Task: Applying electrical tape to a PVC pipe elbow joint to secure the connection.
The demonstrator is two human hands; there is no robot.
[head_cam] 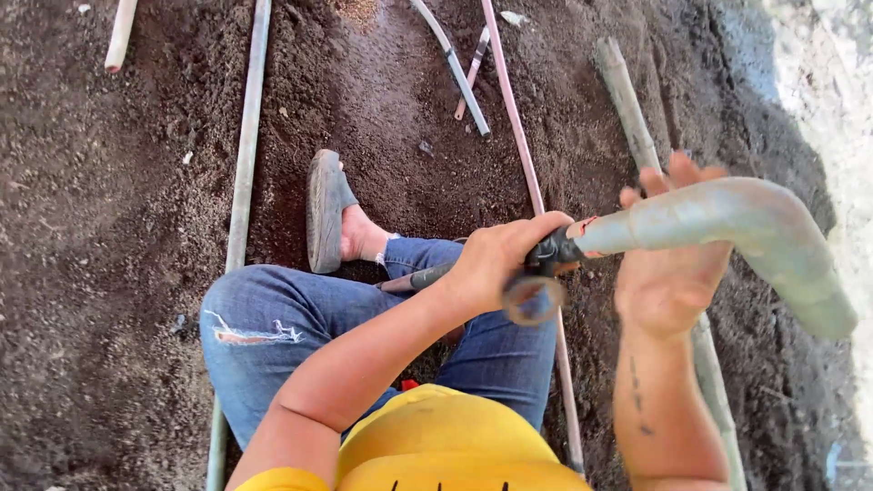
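My left hand (496,262) is closed around a black fitting (548,255) at the end of a thick, bent grey-green pipe (737,218), held up above my lap. A rusty brown ring (532,300) hangs from the fitting just below my fingers. A dark handle (414,279) sticks out to the left from under this hand. My right hand (668,277) is behind the pipe with the palm towards me. Its fingers are straight and apart, and their tips show above the pipe. The pipe curves down to the right, past the hand.
I sit on dark loose soil (109,227) in blue jeans (273,327), one sandalled foot (326,214) ahead. A long grey pipe (245,136) lies on the left, a thin pink pipe (514,118) in the middle and a thick pole (627,100) on the right. Short pipe pieces (459,77) lie further off.
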